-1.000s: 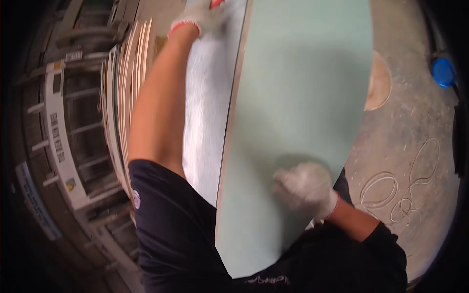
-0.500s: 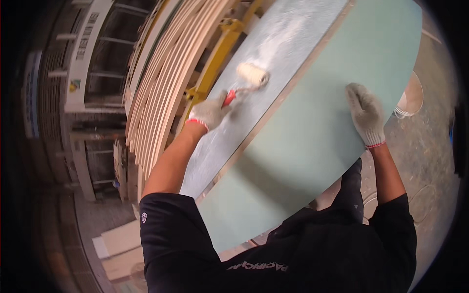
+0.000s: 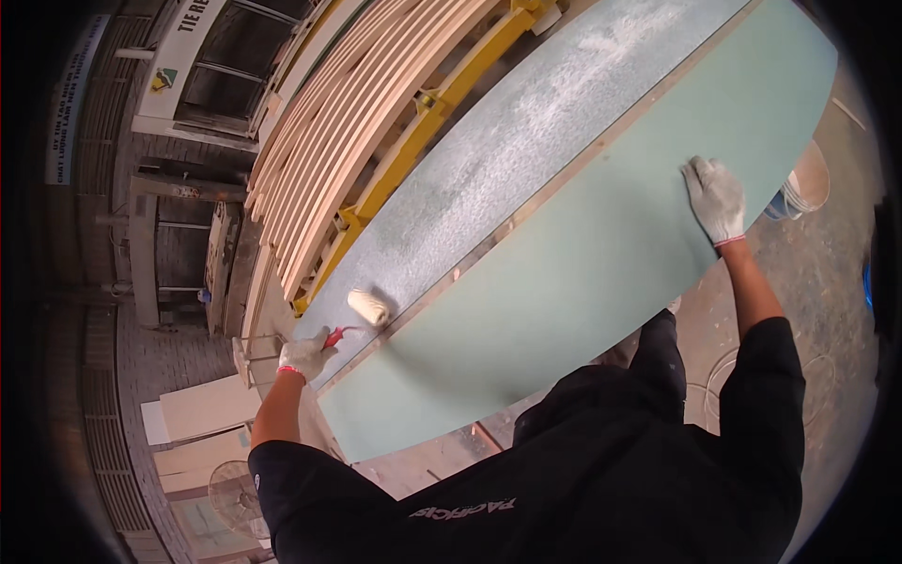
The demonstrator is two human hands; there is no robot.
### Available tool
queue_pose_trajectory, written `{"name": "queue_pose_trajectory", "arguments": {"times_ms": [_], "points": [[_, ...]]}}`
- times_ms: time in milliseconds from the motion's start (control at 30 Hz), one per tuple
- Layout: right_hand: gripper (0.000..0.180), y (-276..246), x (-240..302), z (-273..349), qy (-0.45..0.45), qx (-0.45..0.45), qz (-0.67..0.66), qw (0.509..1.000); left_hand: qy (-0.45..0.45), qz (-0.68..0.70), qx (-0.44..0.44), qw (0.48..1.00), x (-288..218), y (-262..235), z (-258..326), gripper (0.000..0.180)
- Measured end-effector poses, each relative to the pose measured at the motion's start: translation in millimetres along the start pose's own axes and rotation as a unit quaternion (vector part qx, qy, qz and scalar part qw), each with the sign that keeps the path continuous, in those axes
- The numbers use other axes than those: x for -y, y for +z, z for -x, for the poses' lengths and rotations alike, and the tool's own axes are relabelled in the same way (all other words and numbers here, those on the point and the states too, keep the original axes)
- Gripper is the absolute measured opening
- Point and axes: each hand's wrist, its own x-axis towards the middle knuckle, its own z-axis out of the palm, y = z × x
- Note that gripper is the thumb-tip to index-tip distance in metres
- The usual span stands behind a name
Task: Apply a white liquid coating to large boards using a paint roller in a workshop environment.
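My left hand (image 3: 306, 352), in a pale knitted glove with a red cuff edge, is closed round the red handle of a paint roller (image 3: 368, 307). The roller's cream sleeve rests on a long grey-blue panel (image 3: 479, 141) coated with a whitish, wet-looking film, near its lower left end. Along the near side lies a pale green board (image 3: 564, 254), its edge strip beside the coated panel. My right hand (image 3: 716, 199), gloved the same way, lies on the green board close to its right edge, fingers stretched out and holding nothing.
Stacked wooden strips (image 3: 362, 113) and a yellow metal bar (image 3: 413, 141) run along the panel's far left side. A bucket (image 3: 804, 183) stands on the floor past the board's right edge. Flat boards (image 3: 211, 414) and a fan (image 3: 235, 493) are at lower left.
My left hand has drawn the roller down and left along the coated panel, toward its lower end. My right hand remains on the green board. The view has shifted somewhat.
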Motion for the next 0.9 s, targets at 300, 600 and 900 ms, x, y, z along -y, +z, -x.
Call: {"name": "queue_pose_trajectory", "arguments": {"times_ms": [300, 600, 900], "points": [[0.024, 8, 2, 6, 0.014, -0.006, 0.022, 1.0, 0.213, 0.122, -0.156, 0.957, -224, -192, -159, 0.052], [0.032, 23, -2, 0, 0.025, 0.013, 0.024, 0.999, 0.293, 0.128, -0.235, 0.918, -268, -285, -246, 0.041], [0.045, 55, -14, 5, 0.125, 0.017, 0.09, 0.988, 0.123, 0.117, -0.092, 0.981, 29, 87, -88, 0.059]]}}
